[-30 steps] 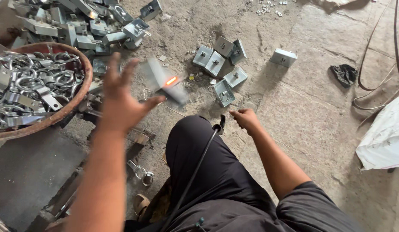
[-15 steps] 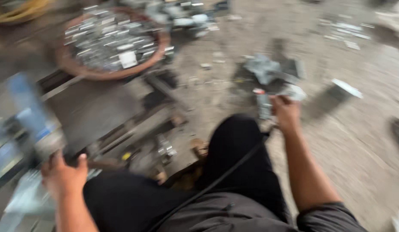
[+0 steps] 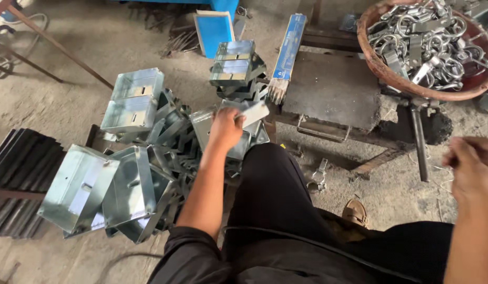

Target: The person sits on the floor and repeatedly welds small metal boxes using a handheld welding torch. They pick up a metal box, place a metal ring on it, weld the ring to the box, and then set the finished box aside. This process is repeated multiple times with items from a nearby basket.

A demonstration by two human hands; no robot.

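Observation:
My left hand (image 3: 225, 129) reaches forward over my knee and grips a flat galvanized metal piece (image 3: 253, 112) at the top of a heap of shiny folded steel brackets (image 3: 133, 181). More brackets stand stacked behind it (image 3: 134, 97) and further back (image 3: 233, 63). My right hand (image 3: 472, 163) hovers at the right edge, blurred, fingers curled; whether anything is in it is hidden. I sit on the ground in dark trousers (image 3: 275, 200).
A rusty round basin (image 3: 381, 69) of metal rings and clamps sits at the top right. A dark steel plate (image 3: 333, 89), a blue pack of welding rods (image 3: 288, 47), a blue box (image 3: 212, 31), a black ribbed stack (image 3: 18, 168) and a metal bar (image 3: 418, 142) surround me.
The view swung left from the small brackets on the floor to the big heap. My left hand dropped from a raised position onto the heap. My right hand pulled back to the right.

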